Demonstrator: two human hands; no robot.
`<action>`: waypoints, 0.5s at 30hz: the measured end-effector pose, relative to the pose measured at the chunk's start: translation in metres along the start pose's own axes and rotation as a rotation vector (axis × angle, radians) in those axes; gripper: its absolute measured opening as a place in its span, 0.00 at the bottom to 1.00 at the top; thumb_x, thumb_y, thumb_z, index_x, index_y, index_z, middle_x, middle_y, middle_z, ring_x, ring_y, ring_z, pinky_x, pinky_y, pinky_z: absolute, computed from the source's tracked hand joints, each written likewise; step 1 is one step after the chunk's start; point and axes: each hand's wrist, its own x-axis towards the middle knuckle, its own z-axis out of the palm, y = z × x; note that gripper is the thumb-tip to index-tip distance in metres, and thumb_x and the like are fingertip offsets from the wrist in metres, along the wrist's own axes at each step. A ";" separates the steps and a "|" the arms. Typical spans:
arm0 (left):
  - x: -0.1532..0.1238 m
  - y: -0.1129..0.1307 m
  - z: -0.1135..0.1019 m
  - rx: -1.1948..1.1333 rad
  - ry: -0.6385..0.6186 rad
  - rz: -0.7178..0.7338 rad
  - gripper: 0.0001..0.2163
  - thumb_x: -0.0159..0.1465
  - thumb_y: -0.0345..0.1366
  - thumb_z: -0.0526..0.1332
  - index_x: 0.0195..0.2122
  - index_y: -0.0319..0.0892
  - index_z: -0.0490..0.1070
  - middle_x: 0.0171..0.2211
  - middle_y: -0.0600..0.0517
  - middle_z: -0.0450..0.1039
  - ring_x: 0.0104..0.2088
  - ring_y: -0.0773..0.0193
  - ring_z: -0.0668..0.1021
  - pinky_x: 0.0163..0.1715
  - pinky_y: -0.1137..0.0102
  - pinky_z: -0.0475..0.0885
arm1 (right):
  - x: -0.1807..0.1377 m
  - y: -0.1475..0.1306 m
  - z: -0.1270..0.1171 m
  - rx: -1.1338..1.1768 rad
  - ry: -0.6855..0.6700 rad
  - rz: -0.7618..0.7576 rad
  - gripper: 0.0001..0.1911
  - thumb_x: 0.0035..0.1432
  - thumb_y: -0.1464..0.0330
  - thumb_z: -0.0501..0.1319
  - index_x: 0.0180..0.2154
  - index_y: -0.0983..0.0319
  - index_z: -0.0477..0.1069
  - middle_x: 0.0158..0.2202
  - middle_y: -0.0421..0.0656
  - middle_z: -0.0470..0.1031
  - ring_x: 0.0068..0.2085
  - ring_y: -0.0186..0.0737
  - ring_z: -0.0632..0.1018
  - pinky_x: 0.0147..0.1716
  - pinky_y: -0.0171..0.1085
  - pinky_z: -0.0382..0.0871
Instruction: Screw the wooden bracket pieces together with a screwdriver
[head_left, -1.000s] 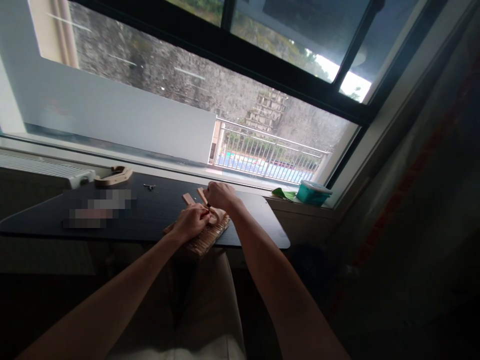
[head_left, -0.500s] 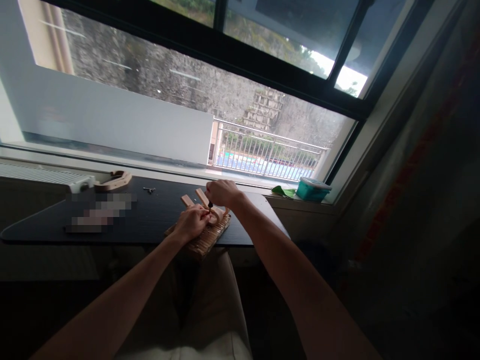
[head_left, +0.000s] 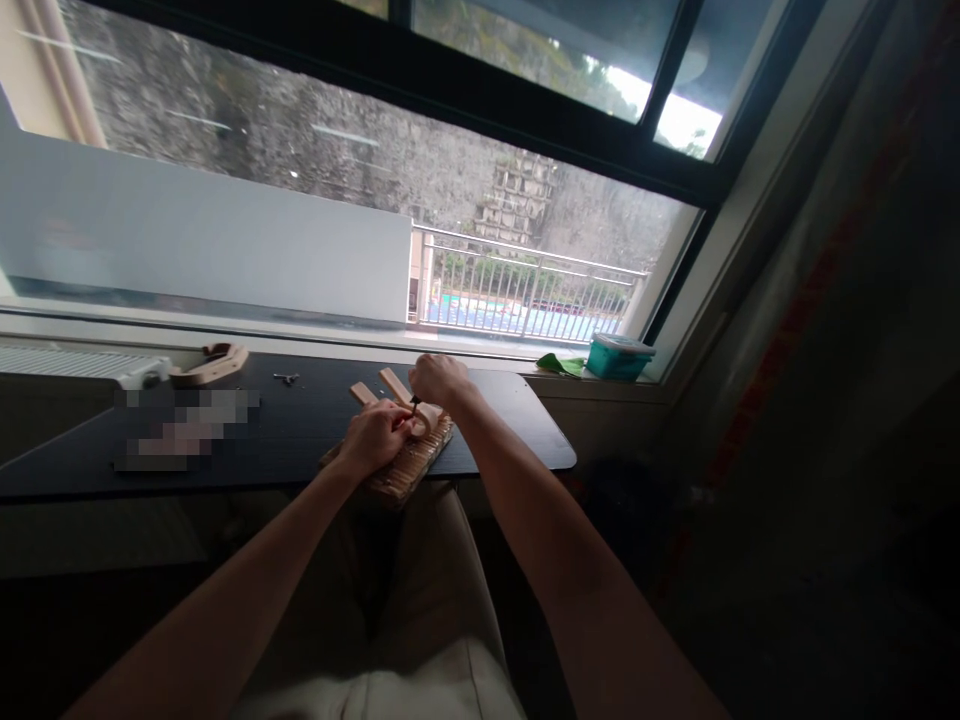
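My right hand [head_left: 441,382] is closed from above around a screwdriver-like tool [head_left: 415,401]; only its thin dark shaft shows, pointing down, and the handle is hidden in the fist. The tip meets a curved, light wooden piece [head_left: 429,420] near the fingers of my left hand [head_left: 375,438]. Those left fingers are bent and pressed onto the wooden piece, keeping it against a ribbed tan block [head_left: 409,474]. Flat wooden strips [head_left: 394,385] stick out beyond the hands. What lies right under the left fingertips is hidden.
The dark table [head_left: 300,430] has a rounded right corner. At its back left sit a curved wooden piece [head_left: 211,367] and small metal bits [head_left: 287,379]. A blurred-out patch [head_left: 187,430] covers something nearby. On the sill are a teal box [head_left: 619,358] and a green leaf-shaped item [head_left: 560,366].
The whole view has shifted slightly, so the scene sits a little further left and up. Both hands keep their places at the wooden piece, with the right hand's wrist turned slightly.
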 end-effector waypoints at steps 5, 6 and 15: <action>0.000 0.000 0.000 0.001 0.005 0.007 0.14 0.62 0.41 0.52 0.36 0.44 0.78 0.35 0.47 0.74 0.41 0.55 0.73 0.43 0.65 0.67 | -0.008 -0.001 -0.001 -0.005 0.019 -0.035 0.19 0.63 0.65 0.48 0.44 0.64 0.74 0.44 0.54 0.78 0.45 0.46 0.78 0.38 0.38 0.70; 0.001 0.000 0.000 0.000 0.006 0.007 0.14 0.62 0.41 0.53 0.36 0.44 0.78 0.35 0.47 0.74 0.40 0.56 0.73 0.43 0.65 0.67 | -0.008 -0.003 -0.004 -0.010 0.015 -0.054 0.18 0.63 0.65 0.49 0.44 0.64 0.74 0.44 0.53 0.78 0.45 0.46 0.78 0.38 0.38 0.70; 0.002 -0.003 0.002 -0.019 0.019 -0.009 0.13 0.61 0.40 0.53 0.34 0.43 0.77 0.35 0.48 0.75 0.40 0.57 0.74 0.43 0.66 0.68 | 0.001 -0.003 -0.016 -0.068 -0.008 -0.227 0.14 0.61 0.64 0.52 0.43 0.59 0.73 0.46 0.48 0.77 0.47 0.44 0.76 0.42 0.38 0.68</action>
